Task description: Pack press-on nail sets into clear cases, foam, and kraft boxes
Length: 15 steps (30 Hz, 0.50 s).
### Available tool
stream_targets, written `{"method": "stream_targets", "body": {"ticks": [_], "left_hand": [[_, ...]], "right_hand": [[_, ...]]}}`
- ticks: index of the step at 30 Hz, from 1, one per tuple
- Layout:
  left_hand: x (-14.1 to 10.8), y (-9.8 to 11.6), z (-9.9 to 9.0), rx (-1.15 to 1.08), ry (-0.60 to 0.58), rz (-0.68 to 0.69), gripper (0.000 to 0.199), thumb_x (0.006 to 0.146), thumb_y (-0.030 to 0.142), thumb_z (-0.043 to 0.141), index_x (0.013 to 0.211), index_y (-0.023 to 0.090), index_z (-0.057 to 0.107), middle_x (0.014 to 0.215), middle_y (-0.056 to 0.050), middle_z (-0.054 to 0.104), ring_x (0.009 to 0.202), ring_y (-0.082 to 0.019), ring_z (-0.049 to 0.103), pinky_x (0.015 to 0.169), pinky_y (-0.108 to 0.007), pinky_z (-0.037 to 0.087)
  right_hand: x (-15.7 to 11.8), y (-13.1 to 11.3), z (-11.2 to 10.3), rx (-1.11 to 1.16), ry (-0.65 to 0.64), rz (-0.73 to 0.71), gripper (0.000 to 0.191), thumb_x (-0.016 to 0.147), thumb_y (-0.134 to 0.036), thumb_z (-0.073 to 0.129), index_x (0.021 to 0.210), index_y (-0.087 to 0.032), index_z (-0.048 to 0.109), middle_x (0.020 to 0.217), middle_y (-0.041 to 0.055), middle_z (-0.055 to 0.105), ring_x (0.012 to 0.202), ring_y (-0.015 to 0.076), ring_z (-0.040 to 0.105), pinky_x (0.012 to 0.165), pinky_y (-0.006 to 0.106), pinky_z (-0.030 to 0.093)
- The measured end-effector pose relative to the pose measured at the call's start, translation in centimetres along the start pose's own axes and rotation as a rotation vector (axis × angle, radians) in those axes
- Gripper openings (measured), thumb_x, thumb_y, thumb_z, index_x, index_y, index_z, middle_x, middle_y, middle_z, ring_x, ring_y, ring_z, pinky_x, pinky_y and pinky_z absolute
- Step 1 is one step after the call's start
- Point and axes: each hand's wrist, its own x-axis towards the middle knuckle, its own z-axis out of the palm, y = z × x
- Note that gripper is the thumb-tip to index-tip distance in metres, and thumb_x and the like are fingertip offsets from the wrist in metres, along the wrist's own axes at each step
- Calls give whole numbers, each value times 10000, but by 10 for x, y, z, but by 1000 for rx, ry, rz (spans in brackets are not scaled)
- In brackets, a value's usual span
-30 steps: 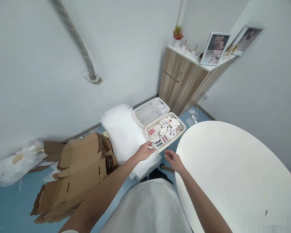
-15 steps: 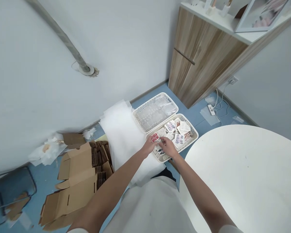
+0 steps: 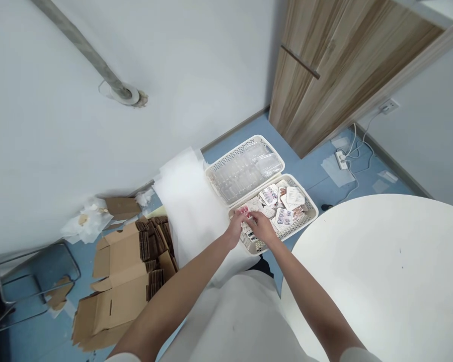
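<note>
Over the left part of a white basket (image 3: 308,219), my left hand (image 3: 234,229) holds a small card with red nail-shaped pieces (image 3: 244,210). My right hand (image 3: 261,226) is beside it, its fingers closed at the card's right edge. The basket holds several white cards, some with purple pieces (image 3: 284,217), some with brown ones, and one printed with text (image 3: 294,196). Behind it stands a second white basket (image 3: 210,172) with clear plastic packs (image 3: 245,168) inside.
White foam sheets (image 3: 184,201) lie left of the baskets. Folded cardboard boxes (image 3: 121,281) and a folding chair (image 3: 41,276) are further left. A round white table (image 3: 385,271) fills the right. Behind are a wooden cabinet (image 3: 324,65) and a power strip (image 3: 341,160).
The view has shifted, so the cabinet top has left the frame and more of the chair shows. Both hands remain together at the red card, which now looks more tilted and more covered by fingers.
</note>
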Motion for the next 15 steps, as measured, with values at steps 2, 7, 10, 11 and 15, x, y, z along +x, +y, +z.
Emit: {"method": "stream_targets", "body": {"ticks": [2,7,10,11,15], "left_hand": [[0,-1,0,0,-21,12,258,651,187,429,888,229,523,1005,19,569,1071,-186,445,867,-335,342],[-3,-9,-1,25,-30,43,355,674,204,435,1022,244,493,1076,8,556,1087,-188,447,861,-323,349],[-8,-14,-2,49,-24,86,363,697,230,454,1059,245,474,1117,-8,542,1110,-193,437,854,-325,357],[-10,-16,-2,53,-34,105,365,702,235,458,1067,246,469,1125,-10,539,1113,-193,438,851,-326,360],[-28,-21,-4,48,-82,187,397,717,253,462,1113,246,432,1166,-26,517,1109,-192,455,831,-312,388]], "right_hand": [[-3,-1,-1,11,24,4,281,750,-246,498,1009,-183,587,994,81,586,915,191,528,817,326,396],[-16,-3,-1,184,141,106,349,712,-274,516,1038,-161,567,1021,99,580,795,173,575,743,317,443],[-27,-5,1,364,191,185,372,704,-306,513,1041,-155,554,831,63,632,690,162,593,653,296,466],[-32,-7,1,407,202,198,379,702,-315,513,1042,-153,549,773,49,636,661,160,594,624,290,467],[-53,-15,2,479,277,199,382,694,-334,518,1031,-156,547,733,35,644,606,147,585,581,274,459]]}}
